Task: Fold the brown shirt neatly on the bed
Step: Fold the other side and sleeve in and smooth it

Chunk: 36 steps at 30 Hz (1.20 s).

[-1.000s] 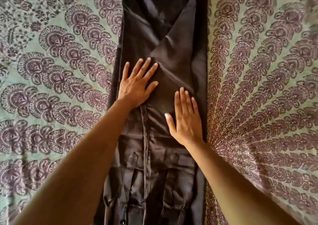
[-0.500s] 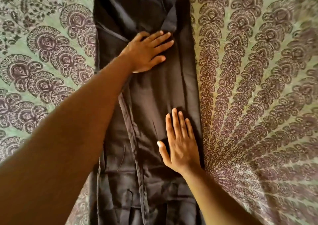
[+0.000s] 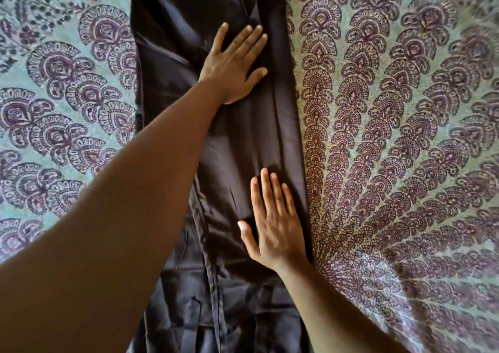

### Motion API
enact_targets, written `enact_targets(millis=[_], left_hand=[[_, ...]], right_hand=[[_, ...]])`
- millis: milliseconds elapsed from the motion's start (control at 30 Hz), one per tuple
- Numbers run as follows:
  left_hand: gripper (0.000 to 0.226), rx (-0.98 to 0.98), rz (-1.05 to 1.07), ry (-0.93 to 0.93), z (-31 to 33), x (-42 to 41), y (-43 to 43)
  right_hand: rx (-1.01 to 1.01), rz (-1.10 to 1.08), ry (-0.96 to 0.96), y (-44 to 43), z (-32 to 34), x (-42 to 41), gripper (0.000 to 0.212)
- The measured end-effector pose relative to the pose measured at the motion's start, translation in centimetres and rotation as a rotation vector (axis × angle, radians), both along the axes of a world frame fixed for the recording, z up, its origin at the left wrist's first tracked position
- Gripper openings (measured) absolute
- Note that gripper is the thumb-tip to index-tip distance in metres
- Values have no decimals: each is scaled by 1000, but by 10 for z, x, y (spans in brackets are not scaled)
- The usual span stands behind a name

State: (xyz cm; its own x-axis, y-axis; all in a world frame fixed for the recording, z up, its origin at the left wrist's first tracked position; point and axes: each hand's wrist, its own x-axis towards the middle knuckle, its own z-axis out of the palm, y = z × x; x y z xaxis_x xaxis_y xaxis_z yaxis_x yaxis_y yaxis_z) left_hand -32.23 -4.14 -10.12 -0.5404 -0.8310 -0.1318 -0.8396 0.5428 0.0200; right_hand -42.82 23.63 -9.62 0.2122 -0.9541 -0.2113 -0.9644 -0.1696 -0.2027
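Left hand [image 3: 233, 65]: flat, fingers spread, palm pressed on the far part of the brown shirt [image 3: 248, 147], gripping nothing. Right hand [image 3: 274, 223]: flat, fingers nearly together, pressed on the near right portion, gripping nothing. The shirt lies as a long narrow strip down the middle of the bed [image 3: 405, 136], sides already folded in, on a patterned cover. Step judged in hand: smoothing the strip. The next move likely calls for taking one end and bringing it over, edges aligned, without disturbing the side folds.
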Motion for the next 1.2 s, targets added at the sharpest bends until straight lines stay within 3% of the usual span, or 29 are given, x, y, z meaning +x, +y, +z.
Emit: enact_targets(millis=[167,333,500,667,767,900,1067,1200], left_hand=[[63,51,176,47,11,-20,-3],[61,44,189,222,11,3,93],[57,58,109,95,2,55,120],[51,22,384,59,8,64,71],[52,-54,475,186,25,55,102],[57,12,672,299,32,52,197],[65,71,597,232,20,61,218],[67,52,600,255,16,54,188]], right_hand=[[-12,3,17,-1,-1,0,77],[-23,-1,27,0,-3,0,77],[-66,19,23,0,-5,0,75],[-97,20,21,1,-8,-1,75],[-98,19,6,3,-9,-1,74],[-178,-58,-116,-2,0,-5,60],[-345,-206,-270,-76,12,-5,45],[-161,-413,-465,-169,15,5,53]])
